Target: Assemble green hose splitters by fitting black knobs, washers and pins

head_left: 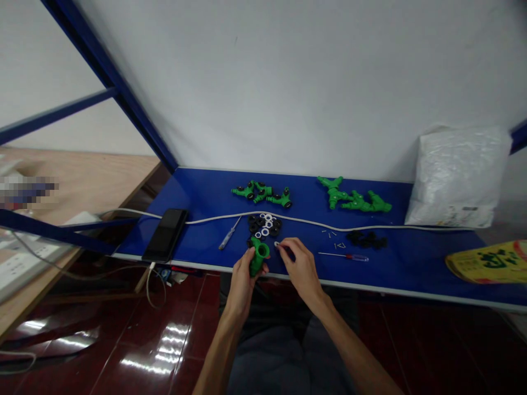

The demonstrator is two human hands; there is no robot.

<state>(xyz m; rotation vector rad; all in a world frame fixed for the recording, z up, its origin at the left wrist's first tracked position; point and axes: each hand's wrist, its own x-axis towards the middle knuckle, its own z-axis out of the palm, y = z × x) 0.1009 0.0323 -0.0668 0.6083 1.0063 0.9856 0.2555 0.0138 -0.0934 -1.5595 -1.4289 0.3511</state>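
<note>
the desk point(415, 258) is the largest thing here, a long blue top with a pale front edge. on it, at the person's right, stands a white, crinkled bag point(457, 181).

both hands are at the desk's front edge. the left hand point(244, 270) is curled round a green fitting point(256, 262), thumb on one side, fingertips showing on the other. the right hand point(300, 262) is just to the right, apart from the fitting; its thumb and forefinger are nearly closed, pinching a white ring point(277, 244).

the fitting is held at the front edge, its round mouth in view. it looks like moulded plastic, so it should be light and stiff, and a firm grip is unlikely to harm it. the outside seems smooth and may turn in the palm; the body below the mouth is the better place to hold, leaving the rim bare.

the ring, smallest of these, lies in the right fingertips. it should weigh almost nothing. whether it is soft or hard cannot be told. it is best taken by its outer edge, lightly, as a tight pinch could bend it or make it slip.
</note>
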